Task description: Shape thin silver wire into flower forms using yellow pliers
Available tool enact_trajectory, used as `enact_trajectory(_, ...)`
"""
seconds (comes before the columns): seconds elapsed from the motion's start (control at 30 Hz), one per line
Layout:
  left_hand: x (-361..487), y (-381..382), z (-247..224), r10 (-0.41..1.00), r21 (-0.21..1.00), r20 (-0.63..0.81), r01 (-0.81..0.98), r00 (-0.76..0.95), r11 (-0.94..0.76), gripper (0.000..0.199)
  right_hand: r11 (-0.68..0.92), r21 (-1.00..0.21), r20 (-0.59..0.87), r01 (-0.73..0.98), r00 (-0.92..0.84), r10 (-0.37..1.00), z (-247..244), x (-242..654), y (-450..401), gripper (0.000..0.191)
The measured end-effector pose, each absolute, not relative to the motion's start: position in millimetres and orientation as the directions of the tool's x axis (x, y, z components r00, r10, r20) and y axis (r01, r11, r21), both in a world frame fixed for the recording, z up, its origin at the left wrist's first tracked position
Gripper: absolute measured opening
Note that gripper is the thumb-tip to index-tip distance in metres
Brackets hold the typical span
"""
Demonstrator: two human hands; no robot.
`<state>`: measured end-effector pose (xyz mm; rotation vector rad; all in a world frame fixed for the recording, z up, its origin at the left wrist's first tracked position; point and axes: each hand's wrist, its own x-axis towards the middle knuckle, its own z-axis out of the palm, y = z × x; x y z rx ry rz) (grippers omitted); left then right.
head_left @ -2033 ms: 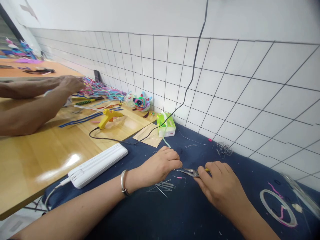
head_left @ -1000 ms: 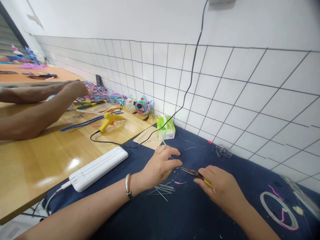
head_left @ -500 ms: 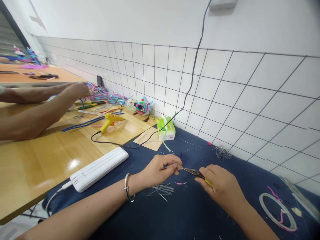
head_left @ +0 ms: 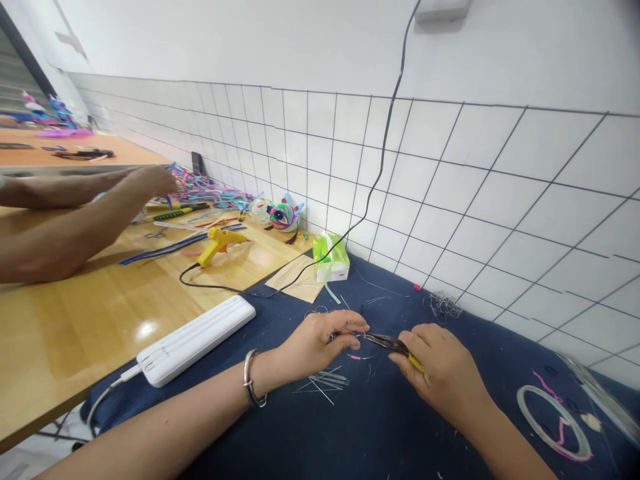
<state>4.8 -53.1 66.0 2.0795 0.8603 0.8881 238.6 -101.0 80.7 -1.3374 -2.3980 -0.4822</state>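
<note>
My right hand is wrapped round yellow-handled pliers, whose dark jaws point left. At the jaw tips is a thin wire, which reaches the fingertips of my left hand. My left hand wears a silver bangle at the wrist; its thumb and fingers are curled round the wire, with a small gap between them. Below the hands, a wire with a pink piece shows over the dark blue cloth. A small pile of straight metal wires lies just under my left hand.
A white power strip lies on the left, near a yellow glue gun and its black cable. A green tissue pack stands by the wall. Tangled wire and a ring-shaped spool are rightward. Another person's arms reach over the wooden table.
My left thumb and fingers have parted slightly near the wire. The wire with the pink piece has shifted a little upward, closer to my left hand. The pliers remain nearly in place.
</note>
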Motion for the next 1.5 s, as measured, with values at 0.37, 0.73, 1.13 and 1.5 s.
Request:
enact_trajectory(0.37, 6, -49, 56, 0.689, 0.612, 0.443, 0.367, 0.574, -0.700, 0.019, 0.493, 0.092, 0.436, 0.865, -0.481, 0.761, 81, 238, -103, 0.022)
enact_trajectory(0.73, 9, -52, 54, 0.673, 0.597, 0.407, 0.378, 0.617, -0.707, 0.022, 0.185, -0.688, 0.183, 0.701, -0.079, 0.980, 90, 226, -107, 0.014)
enact_trajectory(1.13, 15, -62, 48, 0.683, 0.607, 0.413, 0.377, 0.602, -0.700, 0.034, 0.256, -0.607, 0.192, 0.753, -0.173, 0.966, 81, 224, -106, 0.015)
enact_trajectory(1.5, 10, -58, 51, 0.723, 0.605, 0.445, 0.417, 0.528, -0.678, 0.041, 0.423, 0.061, 0.463, 0.904, -0.401, 0.791, 94, 242, -112, 0.019)
